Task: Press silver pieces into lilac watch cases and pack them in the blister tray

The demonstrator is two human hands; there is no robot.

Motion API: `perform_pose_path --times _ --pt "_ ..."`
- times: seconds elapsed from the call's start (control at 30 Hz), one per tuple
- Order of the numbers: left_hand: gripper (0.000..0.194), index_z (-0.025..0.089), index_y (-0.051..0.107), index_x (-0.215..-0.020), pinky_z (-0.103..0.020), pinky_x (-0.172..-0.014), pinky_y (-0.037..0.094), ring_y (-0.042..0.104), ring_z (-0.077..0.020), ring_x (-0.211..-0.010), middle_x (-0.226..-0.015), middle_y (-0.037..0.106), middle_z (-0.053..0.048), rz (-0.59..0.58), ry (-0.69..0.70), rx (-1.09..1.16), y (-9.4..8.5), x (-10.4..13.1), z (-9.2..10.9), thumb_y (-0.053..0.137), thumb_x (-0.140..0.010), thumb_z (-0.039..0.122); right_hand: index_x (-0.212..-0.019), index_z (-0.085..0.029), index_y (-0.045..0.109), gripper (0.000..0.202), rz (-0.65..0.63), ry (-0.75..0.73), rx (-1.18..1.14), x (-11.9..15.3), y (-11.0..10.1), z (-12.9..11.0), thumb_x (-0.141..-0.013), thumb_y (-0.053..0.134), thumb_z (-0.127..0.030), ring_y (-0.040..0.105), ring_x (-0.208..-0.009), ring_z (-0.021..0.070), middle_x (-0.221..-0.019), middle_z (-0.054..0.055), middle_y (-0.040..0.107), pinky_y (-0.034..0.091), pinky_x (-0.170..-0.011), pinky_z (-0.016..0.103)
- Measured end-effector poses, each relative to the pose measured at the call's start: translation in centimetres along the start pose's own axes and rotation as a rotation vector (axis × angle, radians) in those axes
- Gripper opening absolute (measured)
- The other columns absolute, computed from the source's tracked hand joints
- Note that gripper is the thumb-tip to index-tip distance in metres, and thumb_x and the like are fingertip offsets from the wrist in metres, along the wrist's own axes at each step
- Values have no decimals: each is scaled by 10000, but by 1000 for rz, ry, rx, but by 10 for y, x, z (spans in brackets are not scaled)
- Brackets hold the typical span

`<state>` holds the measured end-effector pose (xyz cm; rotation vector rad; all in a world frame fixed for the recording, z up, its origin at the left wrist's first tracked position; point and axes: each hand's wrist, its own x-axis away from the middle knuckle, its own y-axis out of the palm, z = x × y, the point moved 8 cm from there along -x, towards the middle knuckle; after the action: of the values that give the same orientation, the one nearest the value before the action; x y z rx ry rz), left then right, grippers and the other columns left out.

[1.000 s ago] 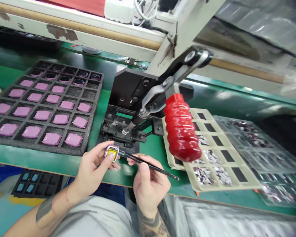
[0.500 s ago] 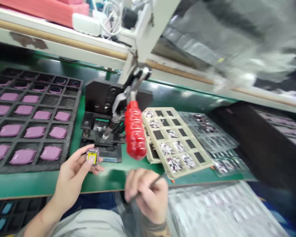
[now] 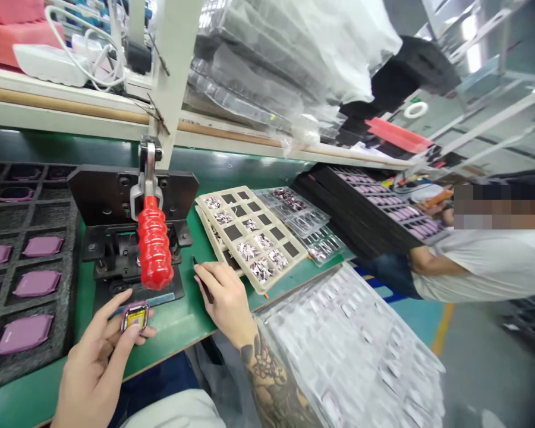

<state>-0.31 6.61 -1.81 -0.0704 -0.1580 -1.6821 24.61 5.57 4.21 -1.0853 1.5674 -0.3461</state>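
My left hand (image 3: 102,351) holds a small square case (image 3: 135,317) with a purple rim and a yellow inside, thumb on its face. Between the fingers of my right hand (image 3: 223,294) is a thin dark tool (image 3: 204,285), its tip pointing up and left over the green table. A black clamp fixture (image 3: 131,238) with a red handle (image 3: 155,244) stands just beyond my left hand. Right of it lies a cream tray (image 3: 249,238) with small shiny parts in some compartments.
A black foam tray (image 3: 65,285) of purple cases is at the left. Clear trays (image 3: 289,208) and stacked black trays (image 3: 361,208) lie beyond the cream one. A plastic-covered tray (image 3: 361,345) sits near right. A person (image 3: 494,261) works at the far right.
The view has swung to the right, bringing the other person into sight. My right hand has reached forward to beside the cream tray. The case remains in my left hand.
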Motion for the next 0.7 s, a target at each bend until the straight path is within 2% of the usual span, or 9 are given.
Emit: perform_pose_path --times 0.1,0.17,0.2,0.27,0.33,0.4,0.47,0.6,0.7 --pt "628 242 626 -1574 -426 -970 730 875 -298 -984 -1225 871 -116 -26 31 -35 1 0 3 736 -1051 569 -1171 -236 795 160 106 168 -121 -14 -24 11 -1079 665 -222 792 -981 219 -1082 79 830 664 -894 381" --pt "626 229 618 -1578 -424 -983 725 873 -293 -991 -1239 867 -119 -50 43 -52 1 0 3 728 -1059 563 -1047 -221 797 139 141 271 -195 -42 -37 25 -1069 663 -248 778 -871 195 -1002 58 832 638 -815 337" --pt "622 224 616 -1577 -418 -981 724 872 -288 -991 -1246 865 -120 -61 48 -60 2 -1 3 723 -1064 559 -986 -212 795 152 99 297 -218 -62 -35 32 -1056 665 -247 761 -810 181 -963 49 831 614 -769 317" --pt "606 219 614 -1570 -395 -961 723 869 -279 -991 -1243 866 -117 -78 57 -73 2 -1 3 714 -1073 552 -911 -194 794 149 -113 313 -228 -103 -13 45 -1008 681 -189 733 -748 159 -879 24 818 565 -736 286" --pt "589 221 610 -1564 -373 -937 721 869 -270 -985 -1221 873 -111 -83 67 -81 1 -2 4 712 -1080 541 -856 -183 799 123 -403 301 -202 -136 23 57 -950 740 -130 709 -704 142 -766 -11 785 528 -729 260" --pt "590 219 601 -1566 -373 -934 719 868 -267 -982 -1204 877 -107 -77 73 -82 1 -2 4 717 -1080 532 -799 -170 790 118 -456 308 -177 -163 43 71 -880 817 -89 687 -679 145 -707 -14 760 511 -728 259" --pt "606 217 590 -1576 -393 -950 719 867 -273 -990 -1205 878 -108 -66 70 -84 0 -2 4 722 -1076 534 -877 -155 798 77 -359 326 -133 -184 44 82 -930 788 -99 700 -762 167 -807 29 793 517 -799 280" --pt "621 240 587 -1582 -421 -997 720 867 -286 -1028 -1236 874 -103 -68 54 -85 0 -1 0 727 -1065 555 -1159 -159 758 153 -96 229 -62 -185 11 79 -1104 631 -226 706 -951 186 -1073 76 797 507 -945 311" --pt "604 259 611 -1553 -408 -995 729 872 -294 -1038 -1270 867 -99 -76 41 -86 0 0 -2 739 -1051 570 -1139 -186 749 145 -138 -63 37 -144 -4 43 -1118 624 -256 678 -928 192 -1042 62 759 506 -874 324"
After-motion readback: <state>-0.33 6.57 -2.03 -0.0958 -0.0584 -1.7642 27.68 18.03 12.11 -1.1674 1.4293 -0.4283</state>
